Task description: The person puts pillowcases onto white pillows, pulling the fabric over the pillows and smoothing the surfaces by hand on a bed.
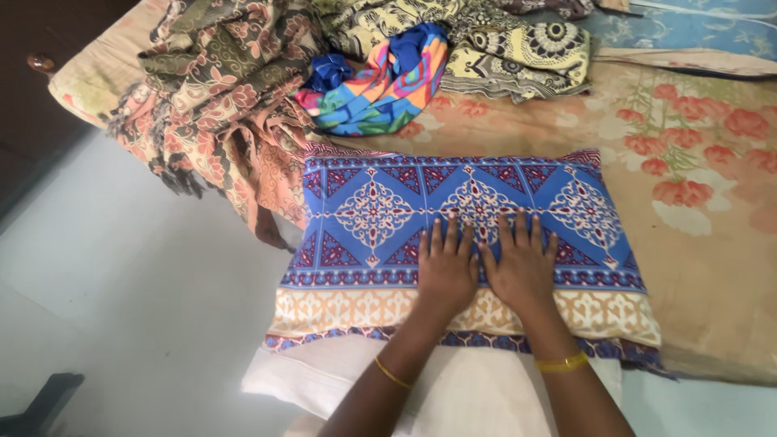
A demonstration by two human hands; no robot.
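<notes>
The bed (712,267) carries a blue patterned pillow (380,218) at its near edge. On the pillow the left hand (445,267) and right hand (522,267) lie flat, side by side, fingers spread and gripping nothing.

Both hands, left hand (444,271) and right hand (522,271), lie flat on the blue patterned pillow (380,218). At twelve o'clock crumpled printed cloths (380,77) block the way. At three, bare floral bedsheet (704,243) lies open; at nine, pale floor (137,283) is free.
</notes>
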